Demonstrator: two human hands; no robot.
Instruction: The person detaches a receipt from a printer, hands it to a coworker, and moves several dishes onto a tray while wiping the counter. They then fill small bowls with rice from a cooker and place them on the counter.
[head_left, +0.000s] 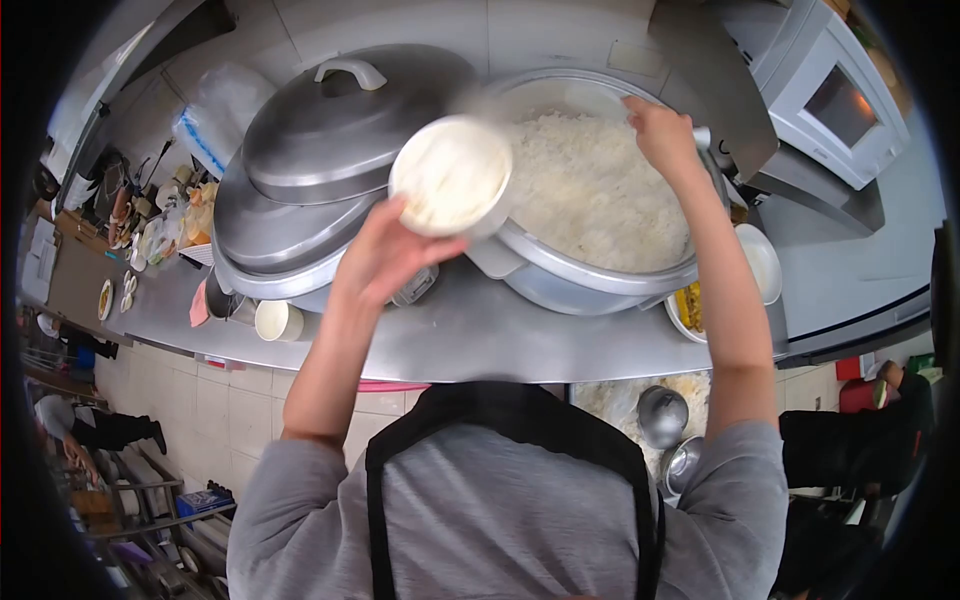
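Note:
My left hand (385, 258) grips a white bowl (480, 215) by its side, with white rice (450, 178) visible inside. Motion blurs the bowl, which hangs between a lidded pot and an open one. Plenty of cooked rice (600, 190) fills the large open metal pot (590, 290). At that pot's far right side, my right hand (660, 135) is closed with its fingers bent. A pale, blurred shape (590, 97) lies beside those fingers, and I cannot make out whether they hold it.
Metal lids (350, 130) cover the left pot. A white cup (279, 321) stands at the counter's (430, 345) front. Dishes with yellow food (690, 308) sit beyond my right forearm. Metal bowls (662, 415) are below the counter. People in dark clothes (850, 440) are behind me.

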